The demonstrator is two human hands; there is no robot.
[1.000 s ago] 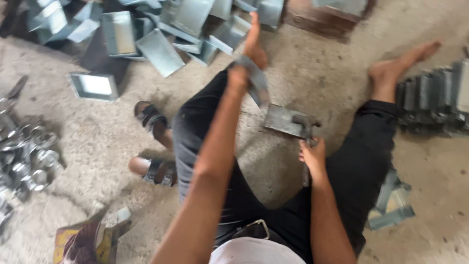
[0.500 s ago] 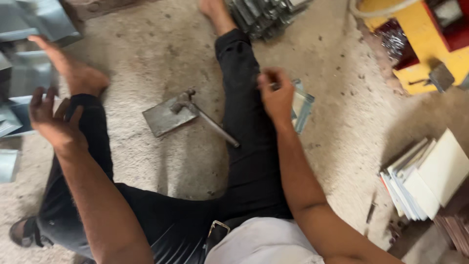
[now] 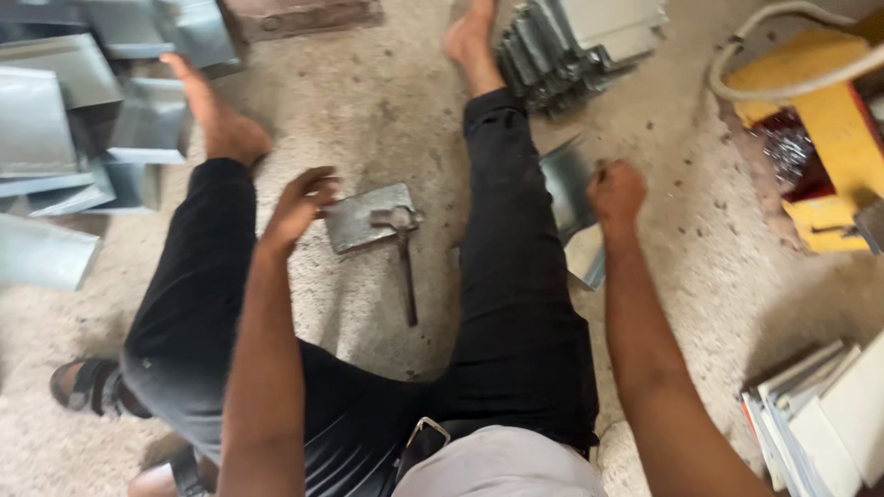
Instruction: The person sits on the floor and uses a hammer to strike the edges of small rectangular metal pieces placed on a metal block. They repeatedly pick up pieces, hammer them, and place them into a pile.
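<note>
Head view: left hand (image 3: 299, 207) now open near the hammer (image 3: 402, 248); right hand (image 3: 615, 190) has closed, apparently gripping sheet metal (image 3: 566, 184).

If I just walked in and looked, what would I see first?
Probably the hammer lying on a flat metal plate on the floor, between the seated person's legs. The left hand hovers open beside the plate, and the right hand grips a bent metal sheet by the right leg.

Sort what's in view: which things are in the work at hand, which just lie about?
In hand:
right hand on bent grey sheet-metal piece
left hand over flat grey steel plate
dark metal hammer

Lying about:
folded grey sheet-metal boxes
yellow block
white panel stack
</note>
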